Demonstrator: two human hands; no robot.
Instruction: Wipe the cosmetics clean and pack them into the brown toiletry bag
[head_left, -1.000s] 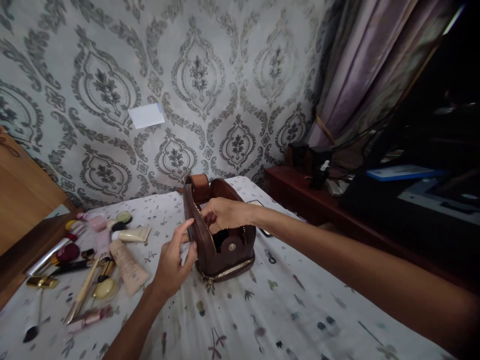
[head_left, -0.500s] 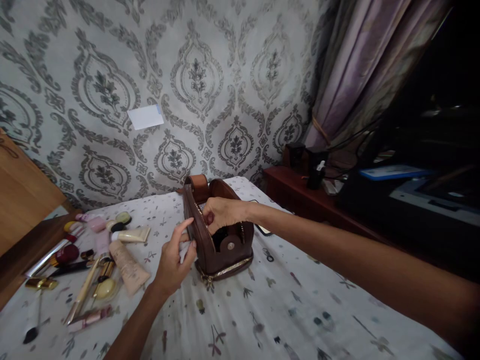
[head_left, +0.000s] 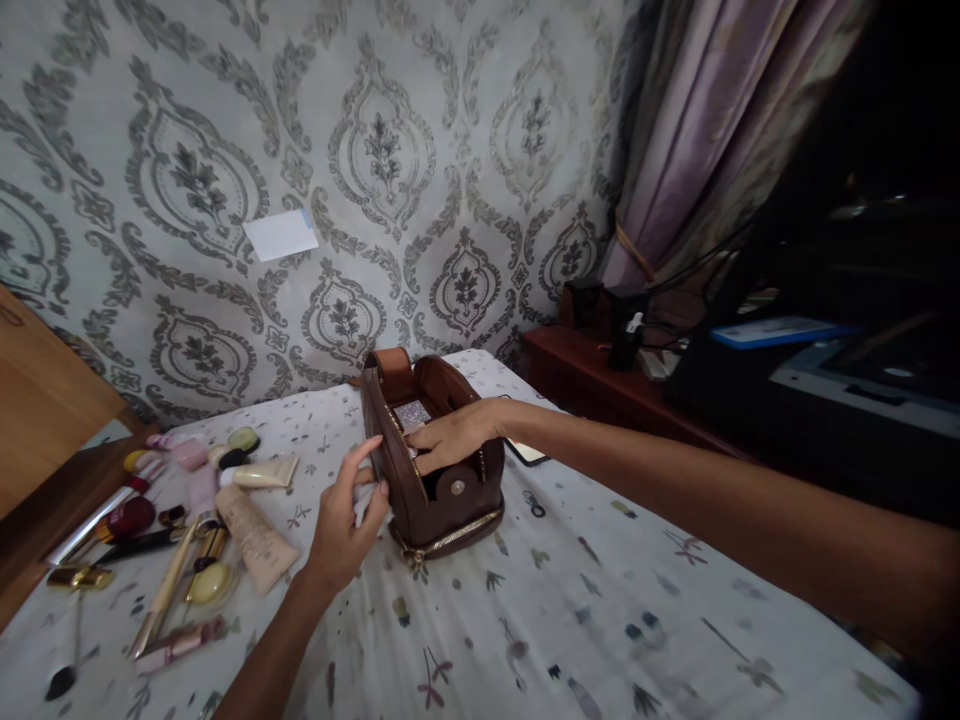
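A dark brown bag (head_left: pixel 405 480) with a gold zipper stands unzipped on the patterned white sheet. My right hand (head_left: pixel 457 435) reaches into its opening from the right, fingers spread and pointing left; the fingertips are partly hidden inside. Just behind those fingers a glittery silver item (head_left: pixel 412 414) shows in the bag. My left hand (head_left: pixel 351 515) is at the bag's left side, its fingers apart and touching the outer wall. Nothing shows in the left hand.
Makeup lies spread on the left of the sheet (head_left: pixel 337 640), including a beige tube (head_left: pixel 256 538), a cream tube (head_left: pixel 262 472) and brushes. A phone (head_left: pixel 527 452) lies partly hidden behind my right forearm. A dark red table (head_left: pixel 555 355) stands at the right.
The fingers of my right hand have opened and spread inside the bag, and the dark red thing at them no longer shows. The glittery item is more visible. My left hand stays at the bag.
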